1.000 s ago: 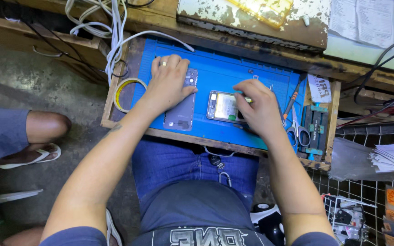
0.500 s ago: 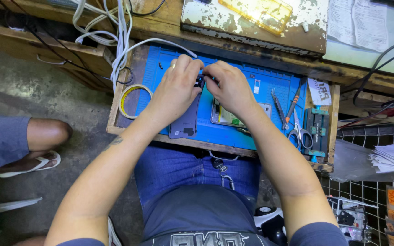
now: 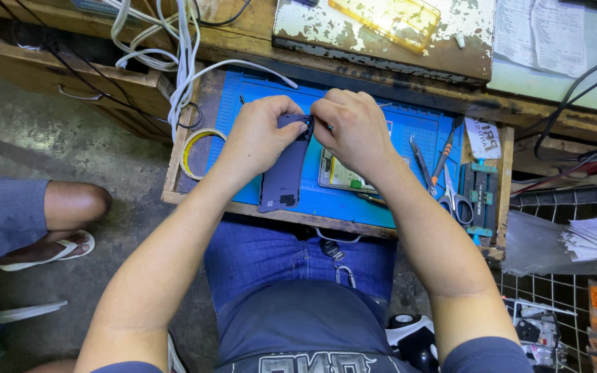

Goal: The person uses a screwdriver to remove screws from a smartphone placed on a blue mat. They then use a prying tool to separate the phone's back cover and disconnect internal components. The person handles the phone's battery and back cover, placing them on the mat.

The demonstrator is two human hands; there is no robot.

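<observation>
My left hand (image 3: 265, 131) grips the top of a dark grey phone back cover (image 3: 283, 173), held tilted over a blue work mat (image 3: 409, 131). My right hand (image 3: 354, 128) pinches at the cover's upper corner, fingertips meeting those of the left hand. An opened phone body (image 3: 343, 176) with exposed parts lies on the mat just below my right hand, partly hidden by my wrist.
A roll of yellow tape (image 3: 195, 148) lies at the mat's left edge. Tweezers, a screwdriver and scissors (image 3: 454, 200) lie on the right, next to a small clamp jig (image 3: 481, 197). White cables (image 3: 181, 48) hang at the back. Another person's leg and sandal (image 3: 50, 238) are at left.
Both hands left the mat and came together at the back. The left hand lifted the back cover up, and the right hand moved off the phone body to the cover's top corner.
</observation>
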